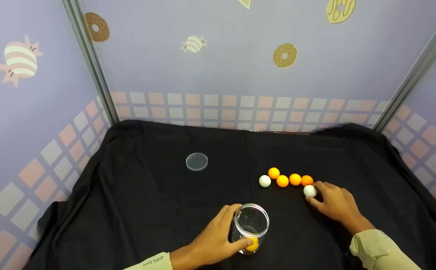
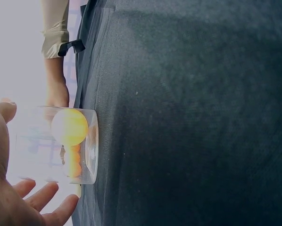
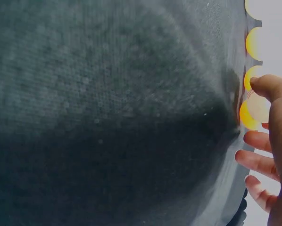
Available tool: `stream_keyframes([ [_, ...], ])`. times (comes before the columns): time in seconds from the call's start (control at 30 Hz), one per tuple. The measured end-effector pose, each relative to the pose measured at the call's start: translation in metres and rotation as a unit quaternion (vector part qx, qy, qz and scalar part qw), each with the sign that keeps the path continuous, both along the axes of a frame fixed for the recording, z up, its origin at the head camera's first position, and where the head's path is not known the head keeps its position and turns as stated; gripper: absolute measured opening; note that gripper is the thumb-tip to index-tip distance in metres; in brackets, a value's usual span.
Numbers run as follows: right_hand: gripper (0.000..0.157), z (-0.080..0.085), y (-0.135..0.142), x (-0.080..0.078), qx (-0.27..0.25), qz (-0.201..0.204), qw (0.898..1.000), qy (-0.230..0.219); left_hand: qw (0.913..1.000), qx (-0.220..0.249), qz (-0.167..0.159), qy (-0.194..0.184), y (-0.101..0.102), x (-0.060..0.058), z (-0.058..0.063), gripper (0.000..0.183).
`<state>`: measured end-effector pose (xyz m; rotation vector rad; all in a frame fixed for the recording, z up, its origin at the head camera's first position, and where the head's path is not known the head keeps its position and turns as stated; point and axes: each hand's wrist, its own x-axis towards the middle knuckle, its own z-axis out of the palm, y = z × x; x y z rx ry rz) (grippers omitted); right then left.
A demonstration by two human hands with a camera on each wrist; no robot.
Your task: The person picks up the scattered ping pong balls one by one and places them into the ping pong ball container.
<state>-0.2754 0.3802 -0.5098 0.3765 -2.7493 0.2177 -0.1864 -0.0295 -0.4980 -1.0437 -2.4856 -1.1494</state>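
Observation:
My left hand point(image 1: 212, 240) grips a clear round jar point(image 1: 253, 221) from its left side, with the thumb across the front. The jar stands open at the top, and an orange ping-pong ball point(image 2: 70, 127) lies at its bottom. Over to the right, my right hand point(image 1: 336, 202) holds a white ping-pong ball point(image 1: 310, 191) between thumb and fingers, at the right end of a row of balls. Several orange ping-pong balls point(image 1: 295, 179) make up that row. Another white ball point(image 1: 265, 181) sits at its left end. In the right wrist view the right thumb point(image 3: 268, 87) lies against the held ball.
A clear round lid point(image 1: 197, 161) lies farther back, left of the balls. Black cloth point(image 1: 158, 210) covers the table, with folds along the sides. Printed panels point(image 1: 240, 67) with metal corner posts point(image 1: 90, 56) enclose the back and both sides.

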Motion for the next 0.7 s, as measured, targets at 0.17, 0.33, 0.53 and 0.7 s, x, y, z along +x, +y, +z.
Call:
stream_keyframes([
  [0.17,0.048,0.006,-0.009,0.003,0.007,0.022,0.999,0.023,1.0000,0.000,0.001,0.002,0.000,0.000,-0.001,0.079],
  [0.33,0.046,0.016,-0.025,0.008,0.015,0.048,0.997,0.050,1.0000,-0.001,0.002,-0.003,0.000,0.000,-0.001,0.079],
  [0.53,0.045,0.029,-0.047,0.015,0.026,0.081,0.993,0.079,1.0000,-0.002,0.004,0.001,0.001,0.000,-0.001,0.080],
  [0.7,0.048,0.039,-0.065,0.022,0.034,0.104,0.990,0.091,1.0000,-0.001,0.000,0.005,0.000,0.000,-0.001,0.080],
])
